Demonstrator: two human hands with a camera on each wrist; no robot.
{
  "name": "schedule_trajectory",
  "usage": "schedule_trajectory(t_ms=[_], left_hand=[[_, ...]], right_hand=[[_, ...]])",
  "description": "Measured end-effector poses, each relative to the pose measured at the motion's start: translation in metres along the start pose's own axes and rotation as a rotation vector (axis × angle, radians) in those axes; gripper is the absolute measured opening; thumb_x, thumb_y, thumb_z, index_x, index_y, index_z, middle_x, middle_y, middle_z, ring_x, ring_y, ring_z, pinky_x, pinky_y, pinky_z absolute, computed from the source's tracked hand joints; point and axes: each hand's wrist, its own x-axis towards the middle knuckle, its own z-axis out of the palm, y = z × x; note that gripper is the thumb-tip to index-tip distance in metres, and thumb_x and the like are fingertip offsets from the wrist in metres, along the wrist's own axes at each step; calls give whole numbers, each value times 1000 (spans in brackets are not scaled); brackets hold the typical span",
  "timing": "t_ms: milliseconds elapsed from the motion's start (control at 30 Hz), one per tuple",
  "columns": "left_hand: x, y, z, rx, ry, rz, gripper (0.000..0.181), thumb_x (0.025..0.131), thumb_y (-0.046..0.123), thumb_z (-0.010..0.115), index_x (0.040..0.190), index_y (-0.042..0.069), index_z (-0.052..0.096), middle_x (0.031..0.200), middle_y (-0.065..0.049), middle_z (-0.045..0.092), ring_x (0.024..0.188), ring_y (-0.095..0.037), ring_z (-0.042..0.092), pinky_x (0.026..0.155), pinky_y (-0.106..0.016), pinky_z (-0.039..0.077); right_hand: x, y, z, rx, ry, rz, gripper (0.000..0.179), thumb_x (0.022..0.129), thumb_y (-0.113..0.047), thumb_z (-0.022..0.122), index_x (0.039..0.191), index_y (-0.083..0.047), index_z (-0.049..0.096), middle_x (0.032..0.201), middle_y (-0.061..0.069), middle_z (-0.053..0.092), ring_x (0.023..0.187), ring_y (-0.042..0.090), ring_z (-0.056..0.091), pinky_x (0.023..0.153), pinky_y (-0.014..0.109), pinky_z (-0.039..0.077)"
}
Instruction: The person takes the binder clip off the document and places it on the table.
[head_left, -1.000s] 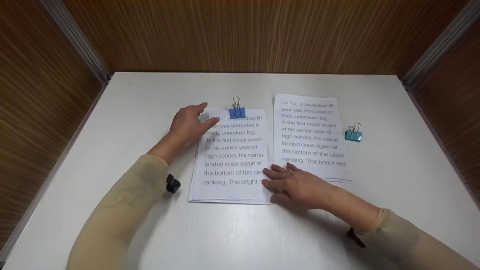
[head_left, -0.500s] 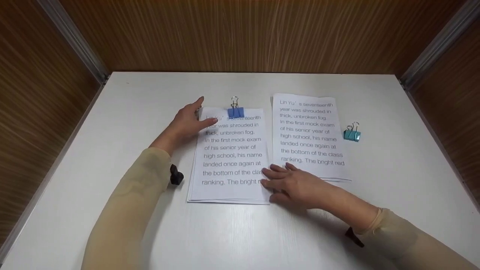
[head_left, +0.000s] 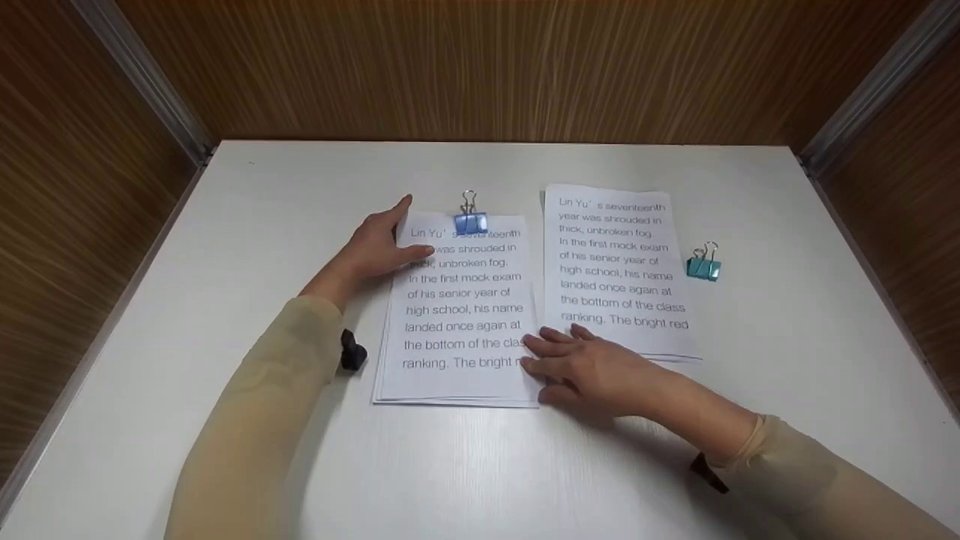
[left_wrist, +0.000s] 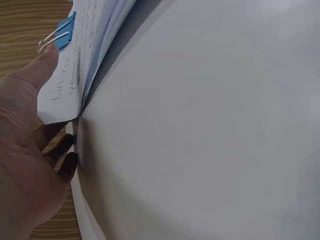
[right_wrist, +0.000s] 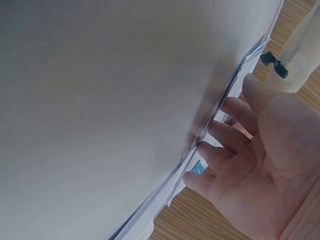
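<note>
In the head view a stack of printed sheets (head_left: 465,382) lies flat on the table, with a blue binder clip (head_left: 471,223) on its top edge. My left hand (head_left: 375,244) is at the stack's upper left corner. Its thumb lies over the print and its index finger extends along the corner, spread apart. The left wrist view shows the other fingertips (left_wrist: 67,165) beside the paper's edge. My right hand (head_left: 600,375) rests at the stack's lower right edge, its fingertips on the margin. The right wrist view shows its fingers (right_wrist: 215,156) against the paper's side, fairly straight.
A second printed stack (head_left: 622,262) lies to the right, no clip seen on it. Beside it on the white table (head_left: 465,480) stands a teal binder clip (head_left: 703,268). Wood-grain panels (head_left: 480,71) rise at the back and both sides.
My left hand has settled lower at the corner, with its thumb slightly further down the page. My left forearm has swung a little to the right. The right hand stays in place.
</note>
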Motion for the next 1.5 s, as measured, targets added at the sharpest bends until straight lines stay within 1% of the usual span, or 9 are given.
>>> schedule_trajectory(t_ms=[267, 367, 567, 667, 800, 900, 1033, 1267, 1500], left_hand=[[-1, 9, 1, -171, -48, -36, 97, 95, 44, 80, 171, 38, 19, 175, 1, 26, 162, -22, 20, 129, -44, 19], [-1, 10, 0, -223, -53, -24, 89, 97, 37, 79, 169, 40, 26, 174, 4, 26, 162, -20, 18, 130, -41, 17], [1, 7, -4, -346, -81, 64, 57, 102, 12, 72, 156, 19, 56, 162, -3, 50, 155, -18, 34, 125, -35, 28], [3, 8, -4, -357, -79, 64, 53, 101, 10, 71, 153, 17, 60, 159, -4, 53, 152, -18, 39, 123, -35, 31], [4, 10, -2, -362, -70, 12, 60, 100, 13, 74, 156, 24, 56, 165, -1, 46, 156, -18, 32, 127, -34, 24], [5, 11, -1, -402, -83, -26, 62, 100, 13, 74, 158, 28, 54, 168, 0, 41, 158, -18, 28, 127, -34, 22], [5, 11, 1, -449, -87, -46, 62, 102, 10, 71, 158, 29, 53, 169, -1, 39, 157, -17, 30, 126, -34, 25], [3, 15, 4, -428, -48, -67, 59, 102, 9, 69, 156, 31, 56, 168, -1, 41, 156, -19, 32, 126, -36, 25], [-2, 24, 2, -468, -22, -80, 58, 103, 9, 68, 153, 35, 58, 168, 5, 41, 158, -15, 27, 128, -36, 20]], right_hand=[[0, 1, -1, -10, 10, -6, 55, 104, -34, 69, 153, -12, 57, 165, 10, 44, 153, 35, 38, 124, 63, 26], [1, 1, -1, -3, 10, 0, 55, 104, -34, 69, 153, -12, 57, 165, 9, 43, 154, 35, 38, 124, 63, 25], [2, 2, -1, 1, 14, 0, 55, 104, -35, 68, 154, -12, 57, 165, 8, 43, 154, 35, 37, 124, 63, 25], [2, 1, -1, -6, 18, 0, 55, 104, -35, 69, 154, -13, 57, 165, 8, 43, 154, 35, 37, 124, 63, 26], [2, 1, -1, -13, 15, 3, 55, 105, -34, 68, 154, -13, 56, 166, 8, 42, 154, 35, 37, 124, 62, 25], [3, 1, 0, -18, 14, 3, 55, 105, -34, 68, 154, -13, 56, 166, 8, 42, 154, 35, 38, 124, 62, 26], [3, 0, 0, -16, 12, 10, 55, 105, -33, 68, 154, -14, 56, 166, 8, 42, 154, 35, 37, 124, 63, 25], [2, 0, 1, -8, 0, 28, 55, 105, -34, 67, 154, -14, 56, 166, 7, 41, 155, 34, 36, 124, 62, 24], [1, 1, 1, -11, 8, 12, 54, 105, -34, 67, 154, -13, 56, 166, 8, 42, 154, 35, 36, 124, 63, 24]])
